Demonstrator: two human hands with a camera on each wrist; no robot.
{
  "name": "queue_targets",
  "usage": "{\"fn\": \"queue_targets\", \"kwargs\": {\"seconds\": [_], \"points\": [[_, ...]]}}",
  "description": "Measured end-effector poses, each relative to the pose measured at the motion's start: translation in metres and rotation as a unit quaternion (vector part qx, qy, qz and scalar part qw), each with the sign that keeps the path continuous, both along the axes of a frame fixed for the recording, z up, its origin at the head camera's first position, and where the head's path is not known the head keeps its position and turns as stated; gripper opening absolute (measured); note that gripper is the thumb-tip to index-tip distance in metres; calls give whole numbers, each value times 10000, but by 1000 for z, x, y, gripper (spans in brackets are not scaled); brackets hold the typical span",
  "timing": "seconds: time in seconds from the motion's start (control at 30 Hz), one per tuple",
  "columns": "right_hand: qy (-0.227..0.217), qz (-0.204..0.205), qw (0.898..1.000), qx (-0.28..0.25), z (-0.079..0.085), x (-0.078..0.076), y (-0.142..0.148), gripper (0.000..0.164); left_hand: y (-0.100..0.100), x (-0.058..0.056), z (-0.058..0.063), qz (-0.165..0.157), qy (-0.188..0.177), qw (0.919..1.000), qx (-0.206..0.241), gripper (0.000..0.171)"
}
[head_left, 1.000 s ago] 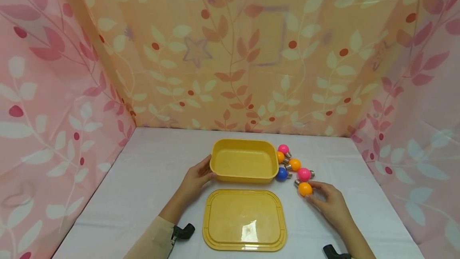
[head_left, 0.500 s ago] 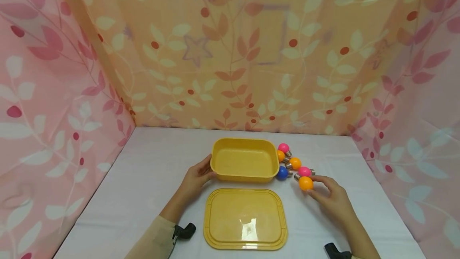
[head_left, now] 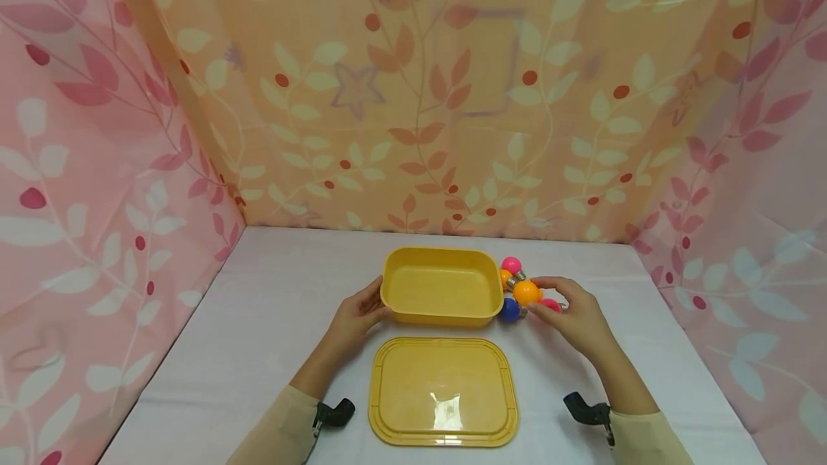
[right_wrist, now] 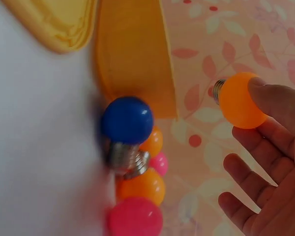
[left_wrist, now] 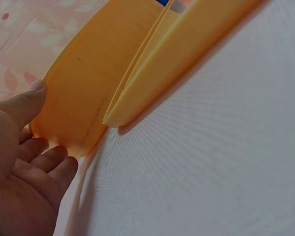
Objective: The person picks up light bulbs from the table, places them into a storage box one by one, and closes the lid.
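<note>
My right hand pinches an orange light bulb between thumb and fingers, raised above the other bulbs, its metal screw base pointing away from the palm. Below it, a blue bulb lies against the right end of the yellow box. A pink bulb and other orange and pink ones cluster beside it, partly hidden by the hand in the head view. At the box's left end my left hand holds the wall, thumb at the rim and fingers lower down. The box's visible inside holds nothing.
A flat yellow lid lies on the white tablecloth in front of the box. Patterned curtains stand behind and on both sides. A black camera mount sits on each wrist.
My right hand has lifted the orange bulb and carried it left and away from me, over the other bulbs toward the box. The left hand keeps its place on the box.
</note>
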State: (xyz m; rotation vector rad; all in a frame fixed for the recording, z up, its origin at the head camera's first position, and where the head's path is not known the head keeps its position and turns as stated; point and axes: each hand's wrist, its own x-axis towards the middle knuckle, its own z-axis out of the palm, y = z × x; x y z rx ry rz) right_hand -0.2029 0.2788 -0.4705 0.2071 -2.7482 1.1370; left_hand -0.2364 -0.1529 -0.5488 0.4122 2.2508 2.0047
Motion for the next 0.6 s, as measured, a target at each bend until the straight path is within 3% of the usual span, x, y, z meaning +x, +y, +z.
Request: {"fn": "queue_targets", "kwargs": {"seconds": [0.37, 0.6], "points": [[-395, 682, 9968, -100, 35, -39, -40, 49, 0, -1, -2, -24, 110, 9999, -86, 78], [-770, 978, 9922, 31, 45, -62, -62, 47, 1, 0, -2, 73, 123, 9999, -23, 78]]}}
